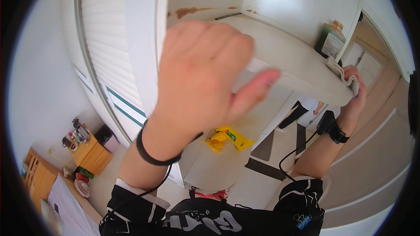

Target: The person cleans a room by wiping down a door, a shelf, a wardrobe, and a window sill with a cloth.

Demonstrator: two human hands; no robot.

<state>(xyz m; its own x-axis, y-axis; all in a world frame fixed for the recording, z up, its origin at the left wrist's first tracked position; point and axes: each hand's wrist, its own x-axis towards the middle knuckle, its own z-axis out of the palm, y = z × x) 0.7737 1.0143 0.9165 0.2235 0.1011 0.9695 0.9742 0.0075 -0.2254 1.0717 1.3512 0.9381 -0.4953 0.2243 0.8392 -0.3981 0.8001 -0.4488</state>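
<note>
My right hand [355, 91] grips a folded grey-beige cloth [348, 78] against the rounded right end of a pale shelf [288, 57]. Just behind the cloth, a bottle of dark green liquid [331, 39] with an orange-brown neck stands on the shelf. My left hand [203, 70] is raised large in front of the shelf, back of the hand toward me and slightly blurred. Its thumb sticks out to the right. The other fingers bend away out of sight behind the knuckles, so whether they hold anything is hidden.
A yellow packet [229, 138] lies on a lower surface below the shelf. Brown stains [188, 12] mark the cabinet's back wall. A wooden nightstand [89, 153] with small items stands by a bed [65, 201] at left. Another person [302, 110] stands beyond, right of centre.
</note>
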